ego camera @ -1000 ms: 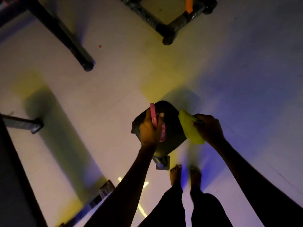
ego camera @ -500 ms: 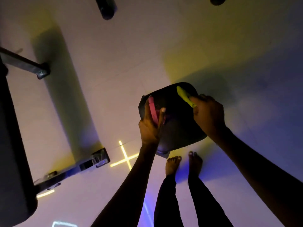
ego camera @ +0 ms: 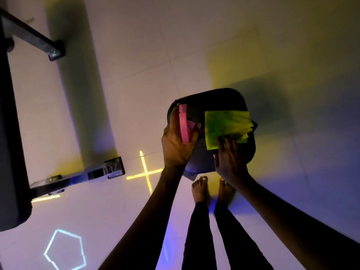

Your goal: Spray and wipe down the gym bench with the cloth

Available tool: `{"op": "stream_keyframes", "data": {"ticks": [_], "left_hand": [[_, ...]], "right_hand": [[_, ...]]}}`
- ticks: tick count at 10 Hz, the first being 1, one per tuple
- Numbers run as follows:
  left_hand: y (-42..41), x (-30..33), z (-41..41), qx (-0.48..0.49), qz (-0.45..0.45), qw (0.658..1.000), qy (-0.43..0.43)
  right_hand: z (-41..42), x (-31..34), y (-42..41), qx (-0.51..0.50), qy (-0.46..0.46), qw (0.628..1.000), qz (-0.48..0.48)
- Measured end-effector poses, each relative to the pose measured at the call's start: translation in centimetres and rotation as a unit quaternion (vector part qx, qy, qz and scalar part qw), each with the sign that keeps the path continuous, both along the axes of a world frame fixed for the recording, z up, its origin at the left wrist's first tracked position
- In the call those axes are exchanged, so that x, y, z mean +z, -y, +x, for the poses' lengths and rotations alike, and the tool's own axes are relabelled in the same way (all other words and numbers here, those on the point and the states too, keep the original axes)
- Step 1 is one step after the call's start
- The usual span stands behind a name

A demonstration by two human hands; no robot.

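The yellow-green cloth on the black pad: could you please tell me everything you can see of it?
The cloth is bright yellow-green with darker green mottling, soft and folded into a roughly square wad whose layered edges fan out at its right side. It lies flat on the dark padded seat, toward the pad's right half. The right hand presses its near edge with spread fingers. It sits beside, apparently not touching, the pink spray bottle gripped by the left hand.
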State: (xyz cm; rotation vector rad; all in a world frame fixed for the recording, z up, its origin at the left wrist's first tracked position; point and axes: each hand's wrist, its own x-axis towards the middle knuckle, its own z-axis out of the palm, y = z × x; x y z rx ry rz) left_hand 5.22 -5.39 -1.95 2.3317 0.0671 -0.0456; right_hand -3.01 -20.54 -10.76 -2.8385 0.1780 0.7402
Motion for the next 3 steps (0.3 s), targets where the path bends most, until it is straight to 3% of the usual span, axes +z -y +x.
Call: {"op": "stream_keyframes", "data": {"ticks": [3], "left_hand": [[-2.4, 2.0, -2.1, -0.062, -0.004, 0.997, -0.053]], "right_hand": [[1.6, 6.9, 2.2, -0.054, 0.057, 0.997, 0.025]]}}
